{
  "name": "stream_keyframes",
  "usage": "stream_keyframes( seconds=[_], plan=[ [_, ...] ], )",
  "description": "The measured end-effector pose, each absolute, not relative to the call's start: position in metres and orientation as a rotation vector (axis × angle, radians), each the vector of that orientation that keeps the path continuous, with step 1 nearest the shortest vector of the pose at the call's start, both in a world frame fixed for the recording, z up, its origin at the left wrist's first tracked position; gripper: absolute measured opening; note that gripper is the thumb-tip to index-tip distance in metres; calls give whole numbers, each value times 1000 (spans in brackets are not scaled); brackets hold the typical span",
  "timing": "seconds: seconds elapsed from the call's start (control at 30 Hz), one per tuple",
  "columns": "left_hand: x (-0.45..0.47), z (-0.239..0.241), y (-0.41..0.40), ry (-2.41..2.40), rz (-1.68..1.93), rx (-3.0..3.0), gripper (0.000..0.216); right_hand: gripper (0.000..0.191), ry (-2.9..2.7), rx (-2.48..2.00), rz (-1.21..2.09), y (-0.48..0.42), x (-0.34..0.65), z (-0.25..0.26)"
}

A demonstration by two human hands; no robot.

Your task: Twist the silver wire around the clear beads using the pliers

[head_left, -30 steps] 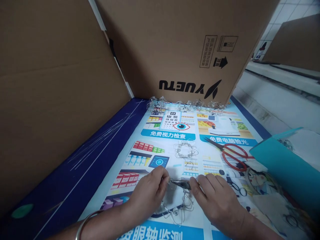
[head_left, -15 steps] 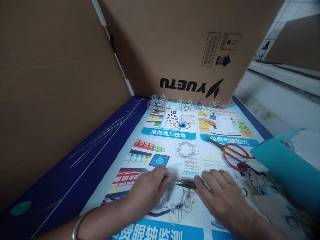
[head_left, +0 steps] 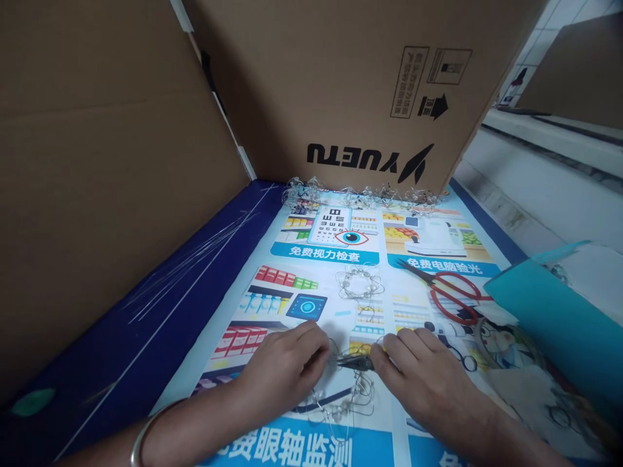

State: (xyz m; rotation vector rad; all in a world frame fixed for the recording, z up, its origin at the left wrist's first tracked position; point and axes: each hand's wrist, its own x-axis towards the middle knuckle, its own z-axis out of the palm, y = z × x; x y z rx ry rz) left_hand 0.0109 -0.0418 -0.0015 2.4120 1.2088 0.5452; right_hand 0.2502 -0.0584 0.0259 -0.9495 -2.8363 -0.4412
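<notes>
the left hand (head_left: 285,366) lies low on the printed poster (head_left: 311,259) that covers the tabletop, its fingers curled and pinched onto the near beaded wire ring (head_left: 341,402). the right hand (head_left: 423,383) is closed around small pliers (head_left: 357,363), whose dark tip points left and meets the left fingertips at the wire. the ring itself lies flat on the poster just under and between both hands, with clear beads strung along thin silver wire. a metal bangle (head_left: 143,438) sits on the left wrist. a second, finished beaded ring (head_left: 359,285) lies a little farther up the poster. red-handled scissors (head_left: 450,295) rest to the right, near a teal folder (head_left: 555,324). a row of more wire pieces (head_left: 360,193) runs along the foot of a cardboard box (head_left: 350,91).
</notes>
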Motion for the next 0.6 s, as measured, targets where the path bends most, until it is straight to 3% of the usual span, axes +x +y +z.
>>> stream_keyframes(
  seconds=[0.2, 0.6],
  plan=[
    [11, 2, -44, 1201, 530, 2549, 12, 13, -2792, -1191, -1, -55, 253, 34],
    [5, -1, -47, 957, 598, 2911, 14, 18, -2636, -1575, 507, -47, 249, 54]
  ],
)
